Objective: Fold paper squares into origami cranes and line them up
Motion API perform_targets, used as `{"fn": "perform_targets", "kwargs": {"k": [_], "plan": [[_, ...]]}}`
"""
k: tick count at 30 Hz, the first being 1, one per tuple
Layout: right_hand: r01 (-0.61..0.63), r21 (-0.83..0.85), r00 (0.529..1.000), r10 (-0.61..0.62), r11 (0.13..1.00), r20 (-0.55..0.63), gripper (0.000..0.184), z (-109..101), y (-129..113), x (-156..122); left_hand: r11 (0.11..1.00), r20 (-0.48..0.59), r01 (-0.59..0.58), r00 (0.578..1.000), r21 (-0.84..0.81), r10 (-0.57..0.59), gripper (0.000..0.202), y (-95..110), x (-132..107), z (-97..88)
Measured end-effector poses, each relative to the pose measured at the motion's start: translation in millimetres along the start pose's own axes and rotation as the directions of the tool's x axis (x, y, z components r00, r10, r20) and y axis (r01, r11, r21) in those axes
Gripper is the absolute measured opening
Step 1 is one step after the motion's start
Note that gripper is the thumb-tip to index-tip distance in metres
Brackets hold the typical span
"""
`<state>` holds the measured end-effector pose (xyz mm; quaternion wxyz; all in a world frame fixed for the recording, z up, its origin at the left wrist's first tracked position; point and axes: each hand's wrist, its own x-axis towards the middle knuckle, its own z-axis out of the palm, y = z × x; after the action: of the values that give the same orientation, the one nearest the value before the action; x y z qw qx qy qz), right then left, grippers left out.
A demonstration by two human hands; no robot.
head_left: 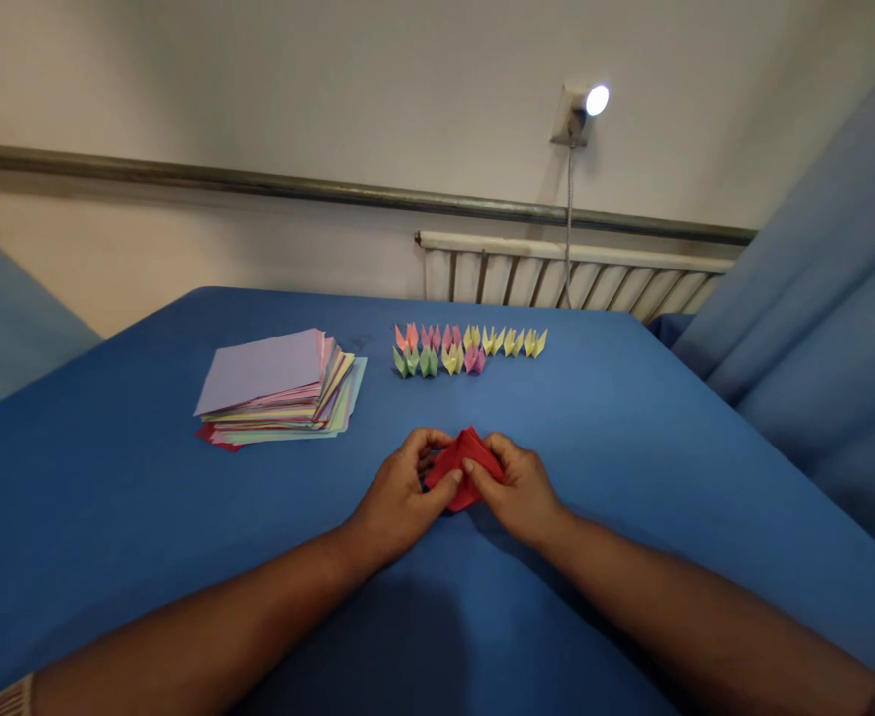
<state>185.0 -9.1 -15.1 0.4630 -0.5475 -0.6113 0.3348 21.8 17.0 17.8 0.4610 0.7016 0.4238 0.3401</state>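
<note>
A piece of folded red paper [470, 449] is held between both hands over the middle of the blue table. My left hand [406, 487] grips its left side, thumb on the front face and fingers behind. From the right, my right hand [524, 489] pinches the same paper, its thumb pressed near the centre. One corner of the paper points up and away from me; its underside is hidden. Beyond the hands stand several small folded paper cranes [452, 358] in two rows, coloured green, yellow, pink and orange.
On the left of the blue table [602, 418] lies a thick, uneven stack of coloured paper sheets [265, 373], lilac on top. Behind the table are a radiator [542, 273], a metal pipe [318, 189] and a wall socket with a lit lamp [597, 100]. A blue curtain [817, 298] hangs at the right.
</note>
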Motion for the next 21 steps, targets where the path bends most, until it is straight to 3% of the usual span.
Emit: {"fn": "perform_targets", "kwargs": {"k": [6, 10, 13, 17, 21], "plan": [[-0.031, 0.141, 0.999, 0.033, 0.99, -0.007, 0.009, 3.6, 10.5, 2.4, 0.992, -0.092, 0.09, 0.991, -0.086, -0.098, 0.013, -8.3, 7.2, -4.9], [-0.01, 0.174, 1.0, 0.01, 0.985, -0.004, 0.04, -0.5, 5.5, 0.7, 0.993, -0.138, 0.104, 0.984, -0.05, -0.11, 0.018, -13.8, 10.2, -8.0], [0.017, 0.125, 1.0, -0.019, 0.992, 0.017, 0.055, -4.8, 2.0, -0.2, 0.994, -0.169, 0.104, 0.981, 0.018, -0.099, 0.017, -15.0, 11.6, -8.7], [0.108, -0.003, 0.993, -0.108, 0.994, 0.052, 0.048, -6.9, -2.5, -3.0, 0.995, -0.156, 0.098, 0.983, 0.028, -0.093, 0.019, -11.4, 12.9, -8.0], [0.119, -0.136, 0.99, -0.106, 0.984, 0.093, 0.046, -6.4, -6.6, -6.7, 0.992, -0.116, 0.094, 0.99, 0.079, -0.084, 0.014, -7.9, 13.6, -8.8]]}}
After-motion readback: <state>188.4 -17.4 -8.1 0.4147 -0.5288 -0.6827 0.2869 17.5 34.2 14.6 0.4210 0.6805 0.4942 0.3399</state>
